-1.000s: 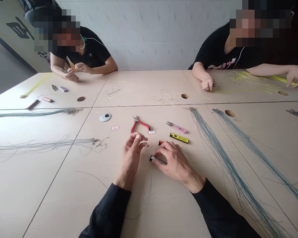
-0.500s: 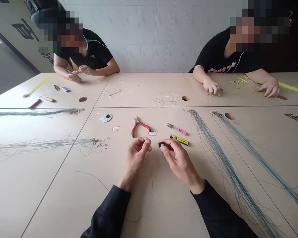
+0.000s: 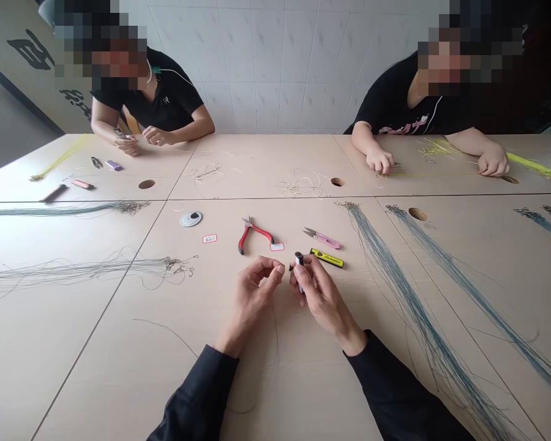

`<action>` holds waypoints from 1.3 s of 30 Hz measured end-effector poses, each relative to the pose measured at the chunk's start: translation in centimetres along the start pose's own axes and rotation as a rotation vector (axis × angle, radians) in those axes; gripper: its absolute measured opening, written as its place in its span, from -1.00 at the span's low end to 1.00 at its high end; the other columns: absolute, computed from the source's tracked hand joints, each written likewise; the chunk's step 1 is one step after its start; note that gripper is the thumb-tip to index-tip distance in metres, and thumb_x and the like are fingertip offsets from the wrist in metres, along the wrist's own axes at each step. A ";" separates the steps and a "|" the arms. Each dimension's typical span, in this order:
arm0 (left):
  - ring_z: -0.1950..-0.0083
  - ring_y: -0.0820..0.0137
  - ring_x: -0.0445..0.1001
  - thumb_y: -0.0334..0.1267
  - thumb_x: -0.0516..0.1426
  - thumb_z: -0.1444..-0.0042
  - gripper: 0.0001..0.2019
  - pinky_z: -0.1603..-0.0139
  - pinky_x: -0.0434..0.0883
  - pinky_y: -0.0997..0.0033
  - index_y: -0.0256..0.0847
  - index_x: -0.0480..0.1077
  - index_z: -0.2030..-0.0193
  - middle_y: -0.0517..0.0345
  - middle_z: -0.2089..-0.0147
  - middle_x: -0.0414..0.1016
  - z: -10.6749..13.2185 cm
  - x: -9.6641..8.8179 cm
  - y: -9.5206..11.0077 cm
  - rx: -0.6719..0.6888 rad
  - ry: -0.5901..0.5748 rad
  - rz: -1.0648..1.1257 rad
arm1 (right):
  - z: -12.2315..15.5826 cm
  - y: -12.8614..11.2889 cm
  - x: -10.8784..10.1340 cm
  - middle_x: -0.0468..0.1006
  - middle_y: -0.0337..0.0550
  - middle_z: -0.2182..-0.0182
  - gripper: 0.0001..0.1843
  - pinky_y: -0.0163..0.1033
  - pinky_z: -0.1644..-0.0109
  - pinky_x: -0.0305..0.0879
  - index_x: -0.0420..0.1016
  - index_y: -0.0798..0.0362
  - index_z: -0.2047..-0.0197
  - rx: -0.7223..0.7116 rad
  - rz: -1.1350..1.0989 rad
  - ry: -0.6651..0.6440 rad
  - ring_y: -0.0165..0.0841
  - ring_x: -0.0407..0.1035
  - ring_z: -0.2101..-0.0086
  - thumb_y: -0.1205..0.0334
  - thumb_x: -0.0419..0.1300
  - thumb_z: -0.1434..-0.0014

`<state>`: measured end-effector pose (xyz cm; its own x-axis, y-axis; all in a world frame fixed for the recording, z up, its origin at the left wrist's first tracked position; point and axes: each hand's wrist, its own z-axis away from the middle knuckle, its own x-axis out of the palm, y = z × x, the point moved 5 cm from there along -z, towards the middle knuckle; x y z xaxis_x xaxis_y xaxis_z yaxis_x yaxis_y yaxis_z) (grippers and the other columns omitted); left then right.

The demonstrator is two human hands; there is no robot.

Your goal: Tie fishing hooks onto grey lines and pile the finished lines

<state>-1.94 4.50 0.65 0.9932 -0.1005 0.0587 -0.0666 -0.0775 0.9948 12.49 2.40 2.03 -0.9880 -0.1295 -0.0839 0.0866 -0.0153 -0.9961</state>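
Note:
My right hand (image 3: 320,293) holds a small black-and-silver cylindrical object (image 3: 299,269) upright between thumb and fingers, and its lower part is partly hidden by the fingers. My left hand (image 3: 257,298) is just left of it, with fingertips pinched together and nothing visible between them. In front of my hands lie red-handled pliers (image 3: 252,236), pink thread snips (image 3: 322,239) and a flat yellow item with black lettering (image 3: 327,258). A small white tag (image 3: 277,246) lies beside the pliers.
Bundles of thin blue-grey cord with metal ends (image 3: 422,312) spread across the table's right side, and more (image 3: 82,268) lie left. A round white-and-black disc (image 3: 191,218) and a small label (image 3: 209,239) lie ahead. Two co-workers sit across the table, their hands busy.
My right hand has lifted the black object off the table and stands it upright. My left hand has moved closer to the right hand, and its fingers have pinched together.

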 end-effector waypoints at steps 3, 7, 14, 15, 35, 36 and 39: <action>0.29 0.46 0.40 -0.11 0.22 -0.22 -0.79 0.21 0.36 0.47 -0.23 0.44 0.27 0.17 0.30 0.46 0.0 -0.1 0.0 -0.001 0.006 -0.026 | 0.1 0.5 -0.1 0.38 -0.34 0.44 -0.63 -0.37 0.53 0.19 0.16 -0.08 -0.02 0.044 -0.031 0.019 -0.44 0.27 0.54 -0.11 0.11 -0.32; 0.28 0.45 0.41 -0.12 0.22 -0.22 -0.80 0.20 0.36 0.46 -0.22 0.44 0.27 0.17 0.30 0.45 0.0 -0.1 0.0 0.011 0.012 -0.040 | 0.1 0.4 0.0 0.26 -0.40 0.49 -0.65 -0.38 0.54 0.11 0.18 -0.08 0.05 0.046 -0.053 0.019 -0.50 0.12 0.58 -0.10 0.16 -0.29; 0.27 0.44 0.41 -0.15 0.19 -0.26 -0.82 0.18 0.35 0.43 -0.22 0.44 0.28 0.15 0.31 0.46 0.3 0.2 0.5 0.078 0.000 -0.138 | 0.0 0.4 0.5 0.10 -0.30 0.55 -0.40 -0.29 0.46 -0.03 0.18 0.04 0.46 0.137 -0.081 -0.070 -0.46 -0.02 0.53 -0.25 -0.21 -0.39; 0.27 0.44 0.41 -0.16 0.19 -0.26 -0.83 0.18 0.35 0.43 -0.21 0.44 0.28 0.15 0.30 0.46 0.3 0.3 0.6 0.095 -0.004 -0.156 | 0.0 0.6 0.5 0.10 -0.29 0.56 -0.39 -0.29 0.46 -0.03 0.15 0.04 0.50 0.148 -0.075 -0.058 -0.46 -0.02 0.53 -0.25 -0.20 -0.39; 0.28 0.44 0.42 -0.27 0.18 -0.25 -0.88 0.19 0.38 0.42 -0.20 0.43 0.32 0.16 0.32 0.47 0.7 0.8 1.4 0.183 -0.023 -0.235 | -0.1 1.5 0.9 0.00 -0.34 0.61 -0.43 -0.32 0.54 -0.13 -0.01 0.00 0.54 0.295 -0.092 0.043 -0.49 -0.13 0.58 -0.25 -0.12 -0.31; 0.29 0.44 0.42 -0.27 0.18 -0.24 -0.88 0.19 0.38 0.42 -0.20 0.43 0.32 0.16 0.32 0.47 0.7 0.8 1.4 0.183 -0.025 -0.236 | -0.2 1.5 0.9 0.01 -0.33 0.61 -0.44 -0.32 0.53 -0.11 0.00 0.00 0.54 0.287 -0.088 0.046 -0.49 -0.11 0.58 -0.24 -0.13 -0.31; 0.29 0.43 0.43 -0.27 0.18 -0.24 -0.89 0.19 0.38 0.41 -0.20 0.43 0.32 0.15 0.32 0.48 0.7 0.9 1.4 0.178 -0.028 -0.241 | -0.2 1.4 1.0 0.04 -0.33 0.61 -0.47 -0.33 0.53 -0.07 0.01 0.00 0.54 0.266 -0.090 0.055 -0.49 -0.07 0.58 -0.19 -0.12 -0.32</action>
<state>-1.23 3.64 2.08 0.9796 -0.0853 -0.1821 0.1525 -0.2750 0.9493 11.63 2.46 0.56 -0.9981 -0.0617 -0.0039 0.0213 -0.2851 -0.9583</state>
